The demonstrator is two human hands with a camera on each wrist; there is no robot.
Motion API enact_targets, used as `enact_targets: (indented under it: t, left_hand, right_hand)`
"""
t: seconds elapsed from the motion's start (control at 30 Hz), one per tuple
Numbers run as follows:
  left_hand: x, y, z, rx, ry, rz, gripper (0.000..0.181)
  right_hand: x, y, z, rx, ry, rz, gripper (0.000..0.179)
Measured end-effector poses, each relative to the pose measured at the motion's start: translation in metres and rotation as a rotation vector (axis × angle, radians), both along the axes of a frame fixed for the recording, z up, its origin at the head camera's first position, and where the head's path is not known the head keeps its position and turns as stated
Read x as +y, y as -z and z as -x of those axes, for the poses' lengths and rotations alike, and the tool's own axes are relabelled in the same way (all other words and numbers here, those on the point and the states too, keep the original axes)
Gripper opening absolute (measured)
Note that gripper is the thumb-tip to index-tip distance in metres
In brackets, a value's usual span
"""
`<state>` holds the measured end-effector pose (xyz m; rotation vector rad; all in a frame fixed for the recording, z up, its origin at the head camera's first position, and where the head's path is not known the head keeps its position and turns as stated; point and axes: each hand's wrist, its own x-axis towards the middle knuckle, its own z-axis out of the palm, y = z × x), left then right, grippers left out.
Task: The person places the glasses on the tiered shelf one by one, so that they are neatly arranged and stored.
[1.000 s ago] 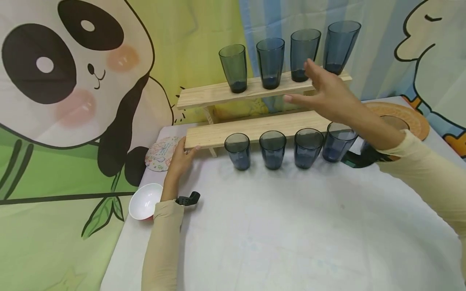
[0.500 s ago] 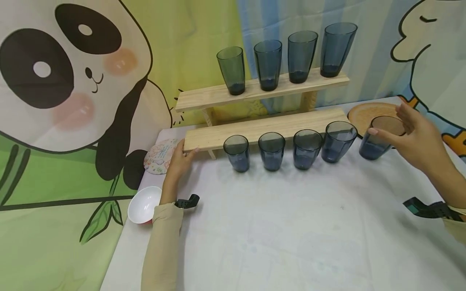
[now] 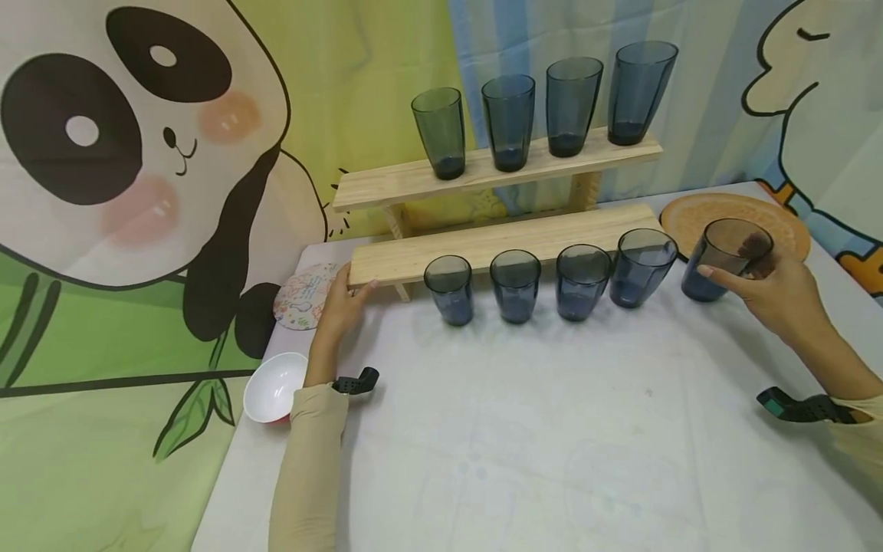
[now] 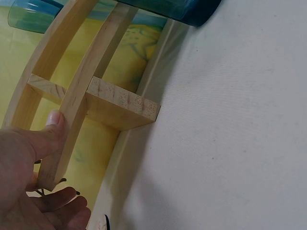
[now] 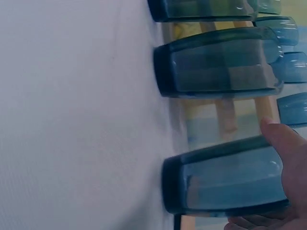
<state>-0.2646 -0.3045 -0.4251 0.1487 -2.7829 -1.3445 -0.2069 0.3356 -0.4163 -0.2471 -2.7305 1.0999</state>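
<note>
At the right end of the front row, my right hand [image 3: 784,297] grips a blue-tinted drinking glass [image 3: 705,277] that stands upright on the table. In the right wrist view the thumb lies on one side of this glass near its rim and the fingers on the other. My left hand [image 3: 338,310] holds the left end of the two-tier wooden shelf [image 3: 483,241] at its lower board. In the left wrist view the thumb presses the board, with the fingers curled at its end. Several similar glasses [image 3: 450,291] stand in front of the shelf; several more [image 3: 510,123] line its upper board.
An orange round mat [image 3: 752,205] lies behind the gripped glass. At the left are a floral round mat [image 3: 303,299] and a white bowl [image 3: 274,387] near the edge of the white-covered table [image 3: 524,437]. A printed panda curtain [image 3: 228,176] hangs behind.
My right hand has moved from near the upper glasses down and right to the rightmost front glass, and its fingers have closed round it. My left hand stays on the shelf's end.
</note>
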Motion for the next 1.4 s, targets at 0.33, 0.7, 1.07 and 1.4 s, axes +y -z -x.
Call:
enact_targets:
  t: [0.33,0.7,1.07,1.4]
  left_hand:
    - [0.000,0.000,0.000,0.008,0.013,0.014,0.084]
    - [0.000,-0.002,-0.002,0.005,0.008,0.020,0.083]
    - [-0.001,-0.002,-0.004,-0.007,0.003,0.007,0.084]
    - [0.001,-0.003,-0.003,0.011,0.015,0.007,0.083]
  right_hand:
    - [-0.003,0.015,0.001,0.102,0.038,0.079,0.073]
    - [-0.004,0.020,0.001,0.159,0.066,0.135,0.040]
    - [-0.008,-0.002,0.006,0.179,0.042,0.032,0.056]
    - [-0.020,-0.065,0.019,0.269,-0.002,0.129,0.051]
